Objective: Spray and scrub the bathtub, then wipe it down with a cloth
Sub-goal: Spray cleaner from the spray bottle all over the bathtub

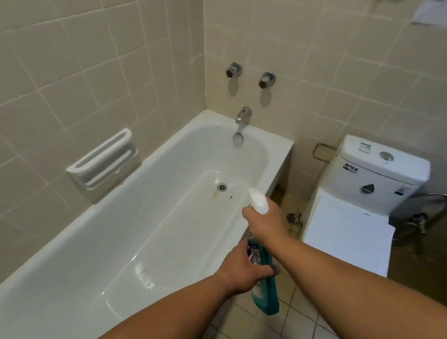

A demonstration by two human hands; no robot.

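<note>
On the wall at 9 o'clock sits a white soap holder (pixel 103 162), just above the tub (pixel 87 254), which runs from 7 o'clock up toward 12. Its drain (pixel 222 187) lies near centre, with a yellowish stain (pixel 215 195) just beside it at 7 o'clock. At 5 o'clock from the drain, over the tub's near rim, the fingers of the left hand (pixel 245 270) grasp the teal body of the bottle (pixel 268 301). Just above, the fingers of the right hand (pixel 264 221) grasp its neck below the white head (pixel 258 201). 2 taps (pixel 234 69) and a spout (pixel 242 115) sit on the wall at 12 o'clock. A toilet (pixel 371 180) stands at 3 o'clock.
</note>
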